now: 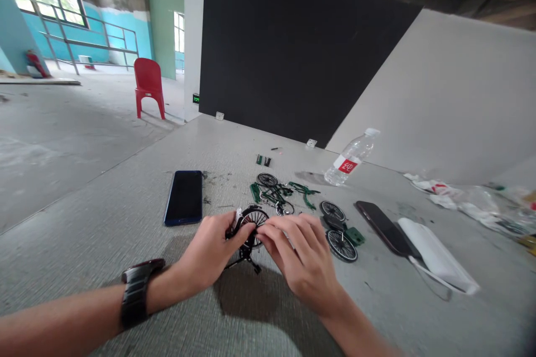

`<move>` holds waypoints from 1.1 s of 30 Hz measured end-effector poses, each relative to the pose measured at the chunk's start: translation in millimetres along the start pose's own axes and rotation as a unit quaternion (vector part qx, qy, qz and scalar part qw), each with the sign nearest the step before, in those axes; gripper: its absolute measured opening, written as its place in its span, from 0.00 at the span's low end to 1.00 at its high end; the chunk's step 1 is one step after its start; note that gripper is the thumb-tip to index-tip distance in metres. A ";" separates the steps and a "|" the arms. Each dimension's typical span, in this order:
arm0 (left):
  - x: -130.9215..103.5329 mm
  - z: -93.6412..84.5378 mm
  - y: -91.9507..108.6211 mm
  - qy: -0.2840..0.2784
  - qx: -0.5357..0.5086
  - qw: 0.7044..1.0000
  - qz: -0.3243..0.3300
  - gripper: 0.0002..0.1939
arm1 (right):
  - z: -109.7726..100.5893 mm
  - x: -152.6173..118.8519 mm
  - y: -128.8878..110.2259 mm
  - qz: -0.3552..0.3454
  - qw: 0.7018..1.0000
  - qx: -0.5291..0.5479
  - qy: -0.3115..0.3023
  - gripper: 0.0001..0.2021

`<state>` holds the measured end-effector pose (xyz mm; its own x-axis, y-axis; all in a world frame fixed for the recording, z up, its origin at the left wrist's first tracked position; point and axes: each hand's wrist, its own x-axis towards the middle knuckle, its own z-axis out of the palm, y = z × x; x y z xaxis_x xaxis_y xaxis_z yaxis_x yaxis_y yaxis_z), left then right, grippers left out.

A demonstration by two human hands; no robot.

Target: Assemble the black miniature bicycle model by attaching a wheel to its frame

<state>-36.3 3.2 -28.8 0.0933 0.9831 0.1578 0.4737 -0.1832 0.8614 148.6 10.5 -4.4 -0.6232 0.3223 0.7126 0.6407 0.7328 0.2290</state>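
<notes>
Between my two hands is a small black model bicycle (250,254) with a spoked wheel (258,217), held just above the table. My left hand (211,242), with a black watch on its wrist, is closed on the model's left side, thumb near the wheel's middle. The fingers of my right hand (299,251) pinch at the wheel's right side and cover part of it. Beyond my hands lies a green model bicycle frame (272,195) with a wheel (267,179). Loose green parts (307,192) are beside it. Right of my right hand lie two more spoked wheels (341,244) and a green piece (355,236).
A dark blue phone (184,198) lies left on the grey table (142,201). At the right are a clear bottle (349,162), another phone (385,228), a white power bank (435,256) with a cable, and plastic wrappings (464,203). A black panel (288,50) stands behind.
</notes>
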 end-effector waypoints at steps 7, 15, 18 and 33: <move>0.5 0.9 -1.0 -0.005 -0.005 1.000 0.000 0.20 | -0.7 1.2 0.1 -0.008 1.000 0.007 -0.010 0.04; -0.1 0.4 0.3 -0.006 -0.005 1.000 -0.009 0.20 | -0.5 -0.3 -0.8 0.011 0.999 0.046 -0.023 0.03; -0.5 0.2 0.6 -0.004 -0.006 1.000 -0.010 0.20 | -1.7 0.4 -1.4 0.015 0.999 0.045 -0.017 0.04; -5.6 -2.5 7.2 -0.025 -0.019 0.999 0.027 0.18 | 1.1 -3.2 -3.0 0.082 0.993 0.085 0.004 0.06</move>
<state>-35.6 -3.7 -22.3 0.1620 0.9701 0.1808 0.4338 -0.2346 0.8699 148.1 8.0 -8.1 -0.5126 0.4413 0.7365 0.6483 0.7614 -0.0049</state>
